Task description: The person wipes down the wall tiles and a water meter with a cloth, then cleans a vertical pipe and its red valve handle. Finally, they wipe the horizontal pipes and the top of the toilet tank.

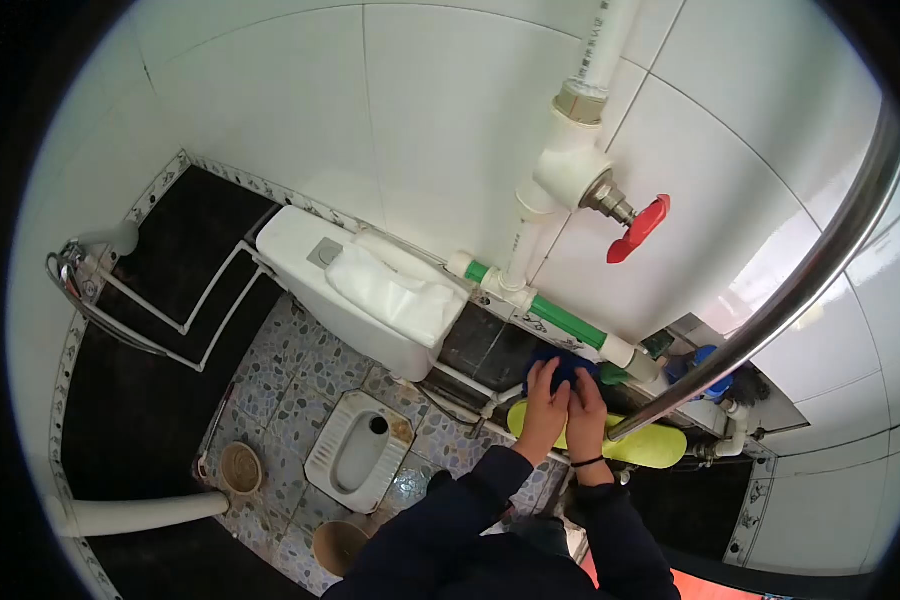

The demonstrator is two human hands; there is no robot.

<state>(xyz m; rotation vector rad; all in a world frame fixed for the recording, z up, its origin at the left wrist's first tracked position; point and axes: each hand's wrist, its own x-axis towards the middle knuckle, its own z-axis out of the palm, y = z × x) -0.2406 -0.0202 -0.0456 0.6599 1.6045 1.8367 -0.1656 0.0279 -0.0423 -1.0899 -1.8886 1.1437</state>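
Observation:
A dark blue cloth (567, 366) lies bunched beyond my fingertips, partly hidden by them. My left hand (546, 408) is closed on its near edge, fingers bent and pressed together. Right beside it, my right hand (587, 412) grips the same cloth, and the two hands touch along the thumbs. A dark band circles my right wrist. Under both hands runs a yellow-green board (650, 445) with rounded ends, partly covered by them.
A steel pole (770, 335) slants down close to my right hand. Behind are a green-and-white pipe (570, 322) and a red valve handle (640, 230). Left stands a white cistern (370, 335) with a tissue pack (395, 290); below are a squat toilet (355, 465) and a bucket (241, 468).

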